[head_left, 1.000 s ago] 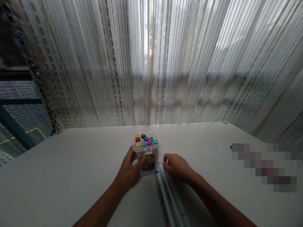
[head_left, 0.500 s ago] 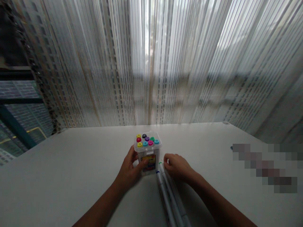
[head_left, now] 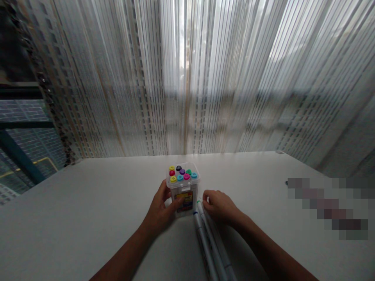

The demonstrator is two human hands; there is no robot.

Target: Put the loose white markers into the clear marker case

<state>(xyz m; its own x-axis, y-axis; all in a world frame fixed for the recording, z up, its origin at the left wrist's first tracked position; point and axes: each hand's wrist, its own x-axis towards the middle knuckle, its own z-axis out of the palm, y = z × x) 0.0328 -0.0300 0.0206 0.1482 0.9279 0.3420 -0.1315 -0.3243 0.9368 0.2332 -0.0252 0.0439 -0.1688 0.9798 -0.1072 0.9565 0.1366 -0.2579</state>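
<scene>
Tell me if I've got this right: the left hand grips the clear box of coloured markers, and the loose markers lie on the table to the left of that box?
Not quite. In the head view the left hand does grip the clear box of coloured markers, but the loose markers lie on the table to the right of that box, under the right hand.

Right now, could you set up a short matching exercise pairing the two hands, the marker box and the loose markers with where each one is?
Things:
1. left hand
2. right hand
3. marker box
4. loose markers

Places:
A. lying flat on the white table, beside the box and running back toward the person
B. wrapped around the box's side, thumb on its front label
C. standing upright, coloured caps showing at its top
D. fingertips at the far tips of the markers lying flat

Pairs: 1-B, 2-D, 3-C, 4-A
</scene>
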